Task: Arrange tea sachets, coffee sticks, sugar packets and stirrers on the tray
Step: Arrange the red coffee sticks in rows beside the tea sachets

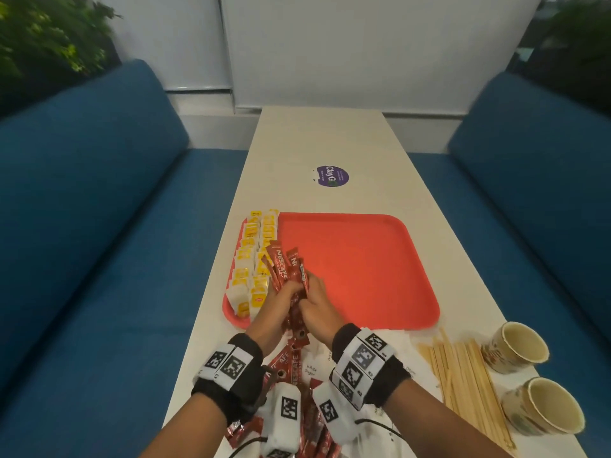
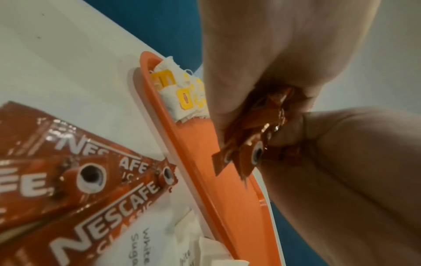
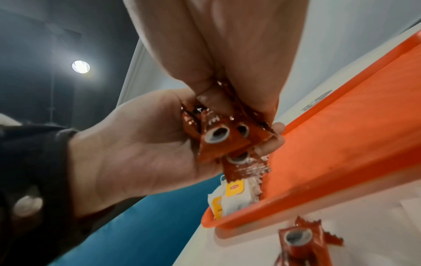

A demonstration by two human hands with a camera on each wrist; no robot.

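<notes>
Head view: nearest, loose coffee sticks, sugar packets and stirrers lie off the tray; both hands, left and right, grip a coffee bundle above its near-left part, beside the tea sachets already lined along the left edge

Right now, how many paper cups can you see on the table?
2. Both stand at the table's near right corner, right of the wooden stirrers: one cup farther from you, the other cup nearer. None looks hidden.
</notes>
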